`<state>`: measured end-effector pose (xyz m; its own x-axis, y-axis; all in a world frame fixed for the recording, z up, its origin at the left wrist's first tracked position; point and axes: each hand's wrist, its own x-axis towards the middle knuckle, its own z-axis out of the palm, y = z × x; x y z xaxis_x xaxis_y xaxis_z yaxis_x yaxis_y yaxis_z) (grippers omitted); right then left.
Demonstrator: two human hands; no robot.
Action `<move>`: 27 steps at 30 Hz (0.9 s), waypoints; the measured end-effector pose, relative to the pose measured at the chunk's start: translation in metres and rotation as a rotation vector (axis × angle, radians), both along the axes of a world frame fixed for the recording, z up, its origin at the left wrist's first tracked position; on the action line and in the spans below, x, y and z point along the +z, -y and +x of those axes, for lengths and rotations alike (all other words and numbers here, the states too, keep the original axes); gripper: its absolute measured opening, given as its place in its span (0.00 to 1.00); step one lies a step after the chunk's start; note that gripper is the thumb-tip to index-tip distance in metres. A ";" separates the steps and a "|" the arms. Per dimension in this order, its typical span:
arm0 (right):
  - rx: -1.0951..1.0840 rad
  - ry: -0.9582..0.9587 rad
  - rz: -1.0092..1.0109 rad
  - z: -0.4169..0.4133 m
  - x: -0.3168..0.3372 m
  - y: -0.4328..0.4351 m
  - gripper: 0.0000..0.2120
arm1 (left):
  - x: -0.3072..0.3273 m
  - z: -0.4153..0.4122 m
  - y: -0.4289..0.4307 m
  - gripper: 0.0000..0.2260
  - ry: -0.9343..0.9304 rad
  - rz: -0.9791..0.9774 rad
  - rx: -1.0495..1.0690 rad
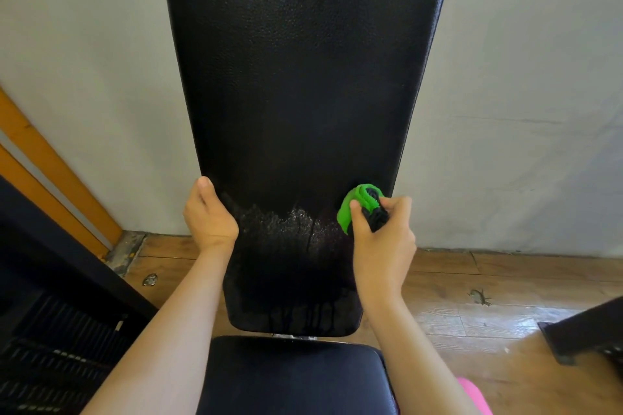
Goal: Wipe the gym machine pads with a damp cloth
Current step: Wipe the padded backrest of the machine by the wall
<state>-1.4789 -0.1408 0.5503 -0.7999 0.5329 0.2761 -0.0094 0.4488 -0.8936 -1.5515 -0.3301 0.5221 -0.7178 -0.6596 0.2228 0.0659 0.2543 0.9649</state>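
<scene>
- Right hand (382, 232): its grip is closed round a bunched green cloth (354, 209), thumb and fingers curled on it. Some dark material (376, 217) sits in the same grip; what it is cannot be told.
- The cloth touches the back pad (303, 77) at its right edge, just above and ahead of the grip.
- Back pad: its long axis runs up and away from the grip. Most of its length lies above the grip and looks matt and dry.
- Wet band (293, 217): level with the grip, reaching leftward from it across the pad. Drip streaks run on below the grip toward the pad's lower edge.
- Left hand (209, 216): clasps the pad's left edge, on the far side from the grip and about level with it, thumb lying along the edge. It appears to steady the pad.
- Seat pad (293, 371): below the grip and nearer the person, parted from the back pad by a narrow gap; no wetness shows on it.
- Judgement: the unwiped stretch lies upward from the grip, so the coming stroke should follow the long axis, and the right hand, already on the pad with the cloth, is the one placed to make it.
</scene>
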 end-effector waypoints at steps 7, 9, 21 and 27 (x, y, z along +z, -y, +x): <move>0.028 0.222 0.117 0.025 -0.043 0.005 0.13 | 0.004 0.002 0.000 0.18 0.002 0.024 -0.021; 0.017 0.159 0.084 0.021 -0.033 -0.001 0.12 | 0.003 0.002 0.001 0.19 0.000 0.014 -0.022; -0.017 0.076 0.073 0.017 -0.030 -0.024 0.12 | 0.002 0.002 0.000 0.19 -0.004 -0.003 -0.019; 0.005 0.183 0.016 0.027 -0.052 -0.032 0.11 | 0.002 0.003 -0.001 0.19 -0.006 -0.004 -0.025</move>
<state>-1.4517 -0.1088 0.4981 -0.8400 0.5257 0.1344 0.1502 0.4633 -0.8734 -1.5489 -0.3296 0.5240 -0.7327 -0.6405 0.2298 0.0782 0.2562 0.9634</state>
